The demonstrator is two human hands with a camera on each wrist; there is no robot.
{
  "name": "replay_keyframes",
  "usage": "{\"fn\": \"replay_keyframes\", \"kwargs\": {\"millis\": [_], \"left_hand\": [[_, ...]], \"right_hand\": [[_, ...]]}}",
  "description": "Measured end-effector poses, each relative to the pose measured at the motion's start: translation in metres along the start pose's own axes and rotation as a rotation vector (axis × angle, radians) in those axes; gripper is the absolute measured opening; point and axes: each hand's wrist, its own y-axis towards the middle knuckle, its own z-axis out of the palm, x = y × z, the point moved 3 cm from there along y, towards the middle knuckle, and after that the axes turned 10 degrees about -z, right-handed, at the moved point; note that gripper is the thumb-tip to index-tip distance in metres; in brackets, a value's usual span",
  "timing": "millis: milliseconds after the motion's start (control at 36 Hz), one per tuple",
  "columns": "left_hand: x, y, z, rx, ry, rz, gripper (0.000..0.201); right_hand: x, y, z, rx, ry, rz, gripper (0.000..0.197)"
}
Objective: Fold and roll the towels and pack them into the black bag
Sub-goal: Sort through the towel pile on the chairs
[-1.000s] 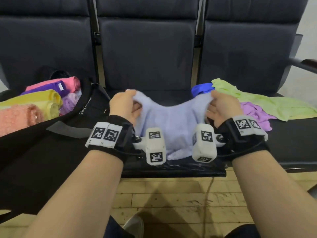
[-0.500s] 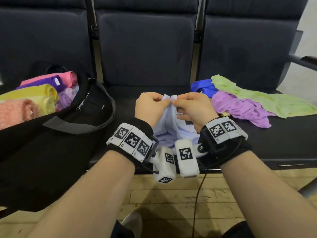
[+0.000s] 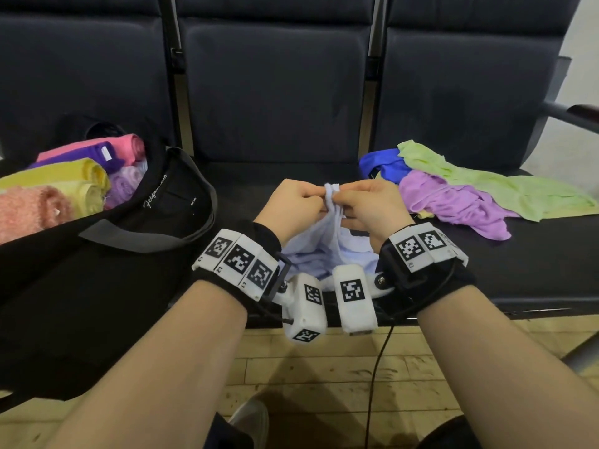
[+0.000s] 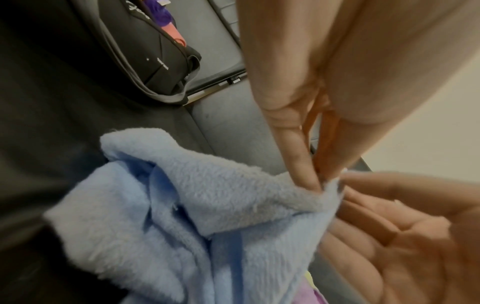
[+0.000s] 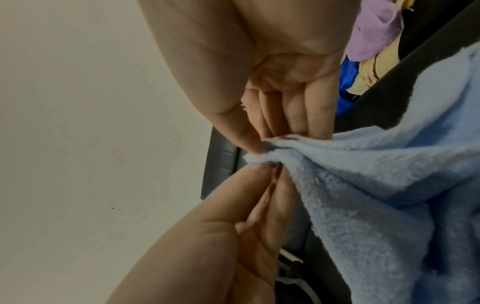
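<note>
Our left hand (image 3: 293, 205) and right hand (image 3: 369, 207) meet over the middle seat (image 3: 259, 186), each pinching the gathered corners of the pale blue towel (image 3: 324, 247), which hangs below. The black bag (image 3: 97, 254) lies at nine o'clock, rolled towels (image 3: 64, 179) inside.

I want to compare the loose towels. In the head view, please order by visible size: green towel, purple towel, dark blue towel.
1. green towel, spread widest
2. purple towel, bunched
3. dark blue towel, mostly covered by the other two, so its real size is unsure
</note>
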Motion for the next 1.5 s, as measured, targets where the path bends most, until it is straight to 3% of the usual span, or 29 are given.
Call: {"fn": "replay_keyframes", "kwargs": {"millis": [83, 194, 333, 472, 528, 611, 722, 806, 861, 972, 1055, 1139, 1194, 1361, 1417, 1500], "left_hand": [[0.0, -0.003, -0.001, 0.023, -0.019, 0.052, 0.019], [0.006, -0.002, -0.001, -0.063, -0.155, 0.055, 0.017], [0.008, 0.003, 0.0, -0.116, -0.04, 0.099, 0.03], [0.012, 0.008, -0.009, 0.075, -0.018, 0.008, 0.054], [0.015, 0.011, -0.015, 0.099, -0.005, -0.002, 0.072], [0.019, 0.013, -0.017, 0.102, 0.122, 0.033, 0.081], [0.026, 0.012, -0.01, 0.159, 0.248, -0.017, 0.076], [0.026, 0.01, -0.004, 0.199, 0.335, -0.067, 0.044], [0.028, 0.009, -0.002, 0.2, 0.403, -0.11, 0.027], [0.042, 0.016, -0.002, 0.166, 0.528, -0.138, 0.041], [0.04, 0.016, -0.003, 0.088, 0.458, -0.077, 0.022], [0.036, 0.017, -0.006, -0.022, 0.341, 0.013, 0.036], [0.032, 0.018, -0.011, -0.071, 0.283, 0.041, 0.033], [0.033, 0.02, -0.017, 0.084, -0.144, -0.118, 0.065], [0.036, 0.02, -0.017, 0.157, -0.106, -0.15, 0.057], [0.038, 0.02, -0.019, 0.11, -0.032, -0.132, 0.036]], "right_hand": [[0.0, 0.0, -0.001, 0.029, 0.001, 0.022, 0.014], [0.003, -0.003, 0.0, 0.09, 0.042, 0.029, 0.031], [0.001, -0.005, 0.002, 0.172, 0.012, -0.018, 0.023], [0.003, -0.003, -0.007, 0.177, -0.012, -0.061, 0.005], [0.006, -0.003, -0.011, 0.212, -0.023, -0.094, 0.003], [0.01, -0.006, -0.012, 0.314, 0.025, -0.103, 0.003], [0.013, -0.008, -0.017, 0.396, 0.091, -0.127, 0.021], [0.017, -0.008, -0.022, 0.428, 0.125, -0.136, 0.024], [0.019, -0.008, -0.026, 0.411, 0.147, -0.146, 0.026], [0.018, -0.002, -0.036, 0.291, 0.148, -0.167, 0.022], [0.018, 0.003, -0.047, 0.136, 0.097, -0.205, 0.008], [0.016, 0.009, -0.061, -0.018, -0.025, -0.255, 0.008], [0.011, 0.011, -0.068, -0.072, -0.044, -0.269, 0.011], [0.004, 0.013, -0.074, -0.114, -0.016, -0.267, 0.01], [0.003, 0.014, -0.075, -0.118, -0.015, -0.269, 0.009], [0.001, 0.015, -0.074, -0.111, -0.024, -0.269, 0.009]]}}
